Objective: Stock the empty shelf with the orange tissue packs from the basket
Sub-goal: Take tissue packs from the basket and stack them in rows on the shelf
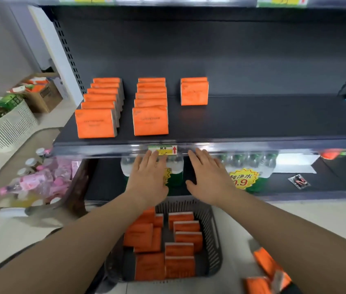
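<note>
Orange tissue packs stand upright in three rows on the dark shelf (252, 122): a left row (96, 123) of several, a middle row (150, 121) of several, and a short right row (194, 94). Below, a dark slatted basket (214, 236) on the floor holds several more orange packs (179, 254). My left hand (148, 179) and my right hand (207, 178) hover side by side, fingers straight and empty, just under the shelf's front edge and above the basket.
Loose orange packs (267, 270) lie on the floor at the lower right. Water bottles (250, 164) fill the lower shelf behind my hands. A white basket (8, 128) with green items, a cardboard box (44, 96) and pink bottles (40, 183) stand to the left.
</note>
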